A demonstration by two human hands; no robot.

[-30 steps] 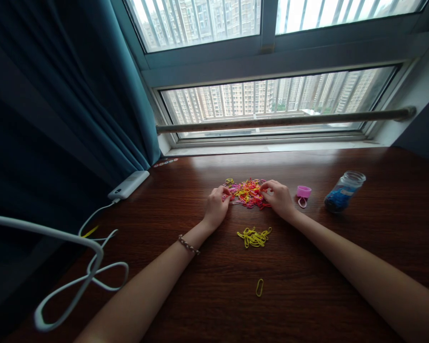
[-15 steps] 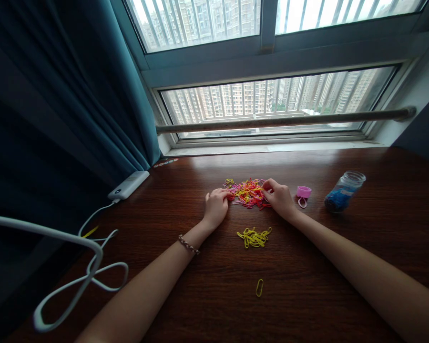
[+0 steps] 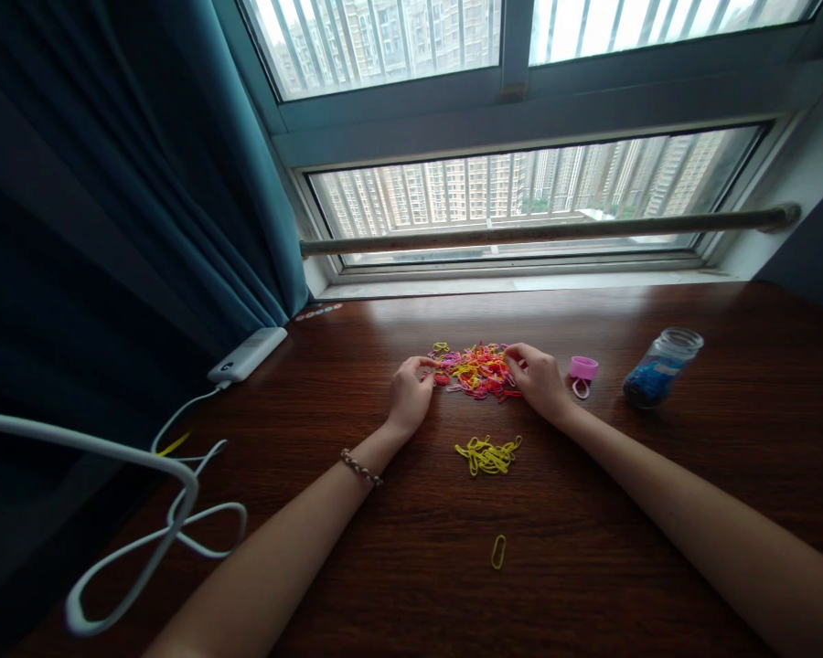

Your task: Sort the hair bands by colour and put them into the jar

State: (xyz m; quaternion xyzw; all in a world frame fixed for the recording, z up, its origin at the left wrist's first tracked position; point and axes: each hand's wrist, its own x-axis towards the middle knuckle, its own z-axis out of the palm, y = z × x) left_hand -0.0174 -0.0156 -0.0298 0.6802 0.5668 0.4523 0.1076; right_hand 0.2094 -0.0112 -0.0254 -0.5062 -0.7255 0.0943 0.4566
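Note:
A loose heap of pink, red, orange and yellow paper clips (image 3: 478, 370) lies on the brown table between my hands. At its left edge is my left hand (image 3: 410, 393), thumb and forefinger apart, fingertips touching the outer clips. My right hand (image 3: 536, 379) rests against the right edge with bent fingers, a gap between thumb and forefinger; no clip shows lifted in it. Nearer to me is a small pile of only yellow paper clips (image 3: 488, 455). One single yellow paper clip (image 3: 498, 552) lies closer still, apart from the pile.
Right of my right hand stand a pink cap (image 3: 583, 368) with a loop and a tilted-looking glass jar (image 3: 662, 367) with blue contents. On the left are a white power bank (image 3: 248, 355) and a looped white cable (image 3: 127, 439) beside a blue curtain (image 3: 144, 164). A window is behind.
My left hand has drawn slightly left, and its thumb and forefinger have spread apart, uncovering red clips at the heap's edge. My right hand has hardly moved.

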